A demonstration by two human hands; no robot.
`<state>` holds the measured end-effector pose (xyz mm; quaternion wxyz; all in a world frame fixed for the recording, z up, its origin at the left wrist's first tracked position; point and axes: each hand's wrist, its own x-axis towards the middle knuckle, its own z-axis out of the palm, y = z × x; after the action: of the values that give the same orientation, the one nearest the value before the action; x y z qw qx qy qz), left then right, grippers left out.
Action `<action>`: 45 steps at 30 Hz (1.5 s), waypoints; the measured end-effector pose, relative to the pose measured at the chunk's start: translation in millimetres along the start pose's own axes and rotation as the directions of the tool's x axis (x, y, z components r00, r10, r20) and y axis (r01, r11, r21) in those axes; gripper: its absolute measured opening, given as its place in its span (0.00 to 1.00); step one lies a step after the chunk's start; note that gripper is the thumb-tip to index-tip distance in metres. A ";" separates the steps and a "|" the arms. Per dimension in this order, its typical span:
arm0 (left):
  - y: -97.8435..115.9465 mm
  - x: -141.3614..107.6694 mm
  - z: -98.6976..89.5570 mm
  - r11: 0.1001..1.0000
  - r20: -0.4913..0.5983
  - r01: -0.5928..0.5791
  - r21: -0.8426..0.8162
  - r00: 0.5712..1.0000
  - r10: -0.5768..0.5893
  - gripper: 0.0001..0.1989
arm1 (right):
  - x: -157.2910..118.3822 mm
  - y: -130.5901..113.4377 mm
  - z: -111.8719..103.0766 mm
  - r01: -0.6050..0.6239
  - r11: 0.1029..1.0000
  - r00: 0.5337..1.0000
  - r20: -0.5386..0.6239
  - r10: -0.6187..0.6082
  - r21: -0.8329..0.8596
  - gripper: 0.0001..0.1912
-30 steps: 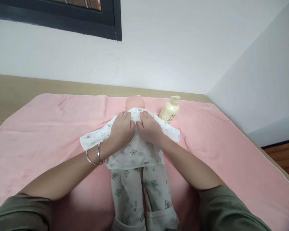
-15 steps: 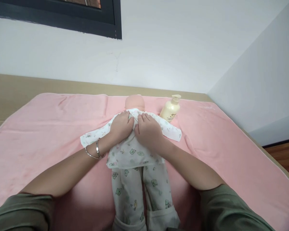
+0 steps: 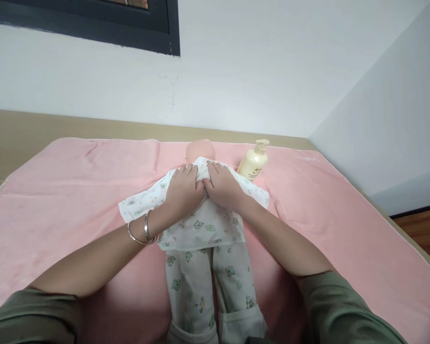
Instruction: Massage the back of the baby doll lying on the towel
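A baby doll (image 3: 199, 150) lies stretched out, its bald round head at the far end and no face showing. It wears a white shirt (image 3: 200, 234) printed with small green animals, and matching trousers (image 3: 193, 286). My left hand (image 3: 185, 187) lies flat on the upper part of the shirt, fingers pointing towards the head. Beside it my right hand (image 3: 222, 185) rests the same way on the other side. Both thumbs meet at the middle of the doll's body. Neither hand grips anything.
A cream pump bottle (image 3: 253, 161) stands just beyond the doll's right-hand sleeve. Under everything spreads a pink blanket (image 3: 75, 191) on a wooden surface (image 3: 25, 129). A white wall (image 3: 243, 71) with a dark window frame (image 3: 174, 28) rises behind.
Both hands have slid slightly inward, and the thumbs have come together. The shirt's collar has shifted a little up towards the head.
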<state>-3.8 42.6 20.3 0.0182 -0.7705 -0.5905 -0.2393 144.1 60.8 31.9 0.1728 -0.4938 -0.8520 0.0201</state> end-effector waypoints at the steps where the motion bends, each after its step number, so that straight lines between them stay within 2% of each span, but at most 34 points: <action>1: -2.7 3.9 -0.9 0.999 0.036 0.040 -0.022 0.999 -0.039 0.13 | -4.6 -4.9 0.0 0.014 1.000 1.000 -0.012 -0.014 -0.016 0.26; 4: -9.5 13.1 -3.4 0.986 0.109 0.141 -0.088 0.985 -0.131 0.12 | -17.9 -18.1 -0.3 0.074 0.995 0.994 -0.073 -0.080 -0.072 0.25; 6: -10.4 13.8 -3.0 0.986 0.099 0.142 -0.085 0.986 -0.133 0.13 | -21.7 -21.0 -1.3 0.122 0.988 0.987 -0.094 -0.130 -0.092 0.22; 9: -5.7 6.0 1.9 0.998 0.024 0.056 -0.029 0.998 -0.055 0.17 | -15.1 -13.4 -3.9 0.119 0.993 0.991 -0.056 -0.119 -0.014 0.20; 12: 2.4 -6.7 8.8 0.999 -0.058 -0.037 -0.033 0.998 0.035 0.20 | -0.7 0.5 -4.8 0.004 0.996 1.000 -0.017 -0.003 0.090 0.18; 14: 6.6 -13.0 11.6 0.994 -0.106 -0.085 -0.063 0.991 0.078 0.21 | 7.0 7.7 -3.4 -0.038 0.994 0.999 -0.022 0.041 0.105 0.18; 16: 8.1 -15.1 11.8 0.990 -0.138 -0.104 -0.092 0.986 0.090 0.22 | 11.1 11.4 -1.6 -0.031 0.995 0.999 -0.025 0.034 0.092 0.19; 18: 6.6 -12.5 9.9 0.991 -0.128 -0.073 -0.112 0.990 0.058 0.21 | 11.6 11.9 -0.3 -0.018 0.997 1.000 -0.016 0.019 0.073 0.21; 23: -4.1 2.6 6.8 0.985 -0.004 0.090 -0.147 0.996 -0.091 0.19 | -1.2 -0.5 0.1 0.020 0.998 0.999 -0.024 -0.021 -0.056 0.26; 26: -8.3 5.7 10.1 0.978 -0.006 0.128 -0.165 0.991 -0.131 0.19 | -16.6 -15.7 1.0 0.044 0.985 0.994 -0.088 -0.059 -0.164 0.26; 29: -8.5 3.7 13.8 0.980 -0.028 0.123 -0.153 0.991 -0.129 0.19 | -26.2 -25.3 1.6 0.017 0.973 0.987 -0.152 -0.053 -0.232 0.23; 33: -6.6 1.4 15.5 0.982 -0.035 0.129 -0.140 0.990 -0.135 0.22 | -14.8 -16.3 1.6 0.001 0.995 0.992 -0.128 -0.014 -0.101 0.22; 37: -6.7 1.7 17.7 0.981 -0.051 0.134 -0.140 0.988 -0.142 0.25 | 4.1 -1.0 5.1 -0.089 0.994 0.994 -0.055 0.092 0.059 0.30; 45: -9.3 0.2 24.4 0.981 -0.093 0.126 -0.151 0.986 -0.141 0.27 | 2.9 -0.5 8.6 -0.137 0.984 0.990 -0.008 0.139 0.112 0.34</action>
<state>-3.8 53.2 -3.6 -0.0232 -0.7151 -0.6202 -0.3217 139.7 64.2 24.7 0.2049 -0.5414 -0.8119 0.0757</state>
